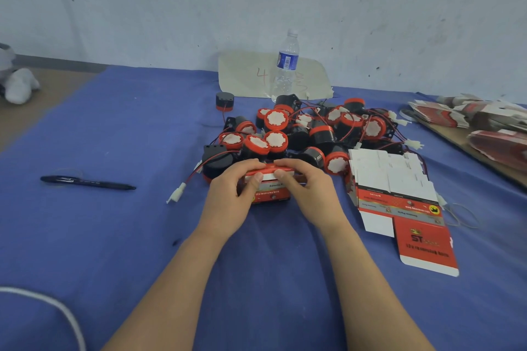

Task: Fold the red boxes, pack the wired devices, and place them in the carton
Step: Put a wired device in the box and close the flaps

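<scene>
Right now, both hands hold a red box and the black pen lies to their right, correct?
Not quite: in the head view the black pen lies to their left, on the blue cloth. The left hand and right hand do hold the red box.

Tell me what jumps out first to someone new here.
The heap of black-and-red wired devices at mid-table, behind both hands. The left hand and right hand grip a folded red box in front of it. Flat red box blanks lie stacked to the right.
</scene>
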Available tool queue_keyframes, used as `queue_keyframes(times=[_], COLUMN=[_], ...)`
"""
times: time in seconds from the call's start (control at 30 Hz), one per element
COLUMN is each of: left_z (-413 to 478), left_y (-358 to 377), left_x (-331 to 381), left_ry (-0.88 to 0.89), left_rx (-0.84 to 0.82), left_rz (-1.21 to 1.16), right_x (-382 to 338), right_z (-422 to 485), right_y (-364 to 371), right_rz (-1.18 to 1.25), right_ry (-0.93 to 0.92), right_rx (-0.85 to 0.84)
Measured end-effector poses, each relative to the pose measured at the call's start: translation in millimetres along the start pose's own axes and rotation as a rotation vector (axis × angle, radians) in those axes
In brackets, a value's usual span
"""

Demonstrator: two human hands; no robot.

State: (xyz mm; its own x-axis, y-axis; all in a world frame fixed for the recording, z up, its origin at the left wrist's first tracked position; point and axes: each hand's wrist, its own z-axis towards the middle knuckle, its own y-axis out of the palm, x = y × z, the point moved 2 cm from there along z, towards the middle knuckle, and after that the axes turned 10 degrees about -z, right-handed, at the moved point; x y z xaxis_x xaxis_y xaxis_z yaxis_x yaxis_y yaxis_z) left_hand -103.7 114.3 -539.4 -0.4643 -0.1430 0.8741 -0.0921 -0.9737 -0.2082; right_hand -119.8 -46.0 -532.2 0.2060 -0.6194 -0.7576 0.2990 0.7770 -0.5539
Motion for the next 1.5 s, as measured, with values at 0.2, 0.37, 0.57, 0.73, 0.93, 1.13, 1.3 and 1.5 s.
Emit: queue_keyframes(times=[0.2, 0.37, 0.57, 0.73, 0.93, 1.13, 1.3, 1.5], left_z=[0, 2, 0, 0, -2, -4, -4, 20], left_y=[4, 12, 13, 19, 17, 17, 18, 71], left_x=[1, 3, 1, 0, -3, -4, 9, 92], left_ry=[-0.041, -0.223, -0.183, -0.282, -0.334, -0.390, -0.257, -0.008], left_rx=[-0.062, -0.039, -0.031, 0.004, 0.031, 0.146, 0.181, 0.111], left_rz=[-0.064, -0.202, -0.070, -0.041, -0.200, -0.328, -0.250, -0.291], right_x=[2, 1, 5, 4, 4, -3, -14, -38], right_z=[1, 2, 3, 0, 0, -1, -2, -25], right_y=[-2, 3, 9, 14, 15, 19, 13, -71], right_rz=[0.177, 0.180, 0.417, 0.303, 0.251, 0.353, 0.505, 0.646], right_ry=[0.076, 0.191, 0.449, 0.413, 0.381, 0.335, 0.306, 0.242], right_rx=[-0.166, -0.064, -0.120, -0.189, -0.161, -0.051, 0.021, 0.365])
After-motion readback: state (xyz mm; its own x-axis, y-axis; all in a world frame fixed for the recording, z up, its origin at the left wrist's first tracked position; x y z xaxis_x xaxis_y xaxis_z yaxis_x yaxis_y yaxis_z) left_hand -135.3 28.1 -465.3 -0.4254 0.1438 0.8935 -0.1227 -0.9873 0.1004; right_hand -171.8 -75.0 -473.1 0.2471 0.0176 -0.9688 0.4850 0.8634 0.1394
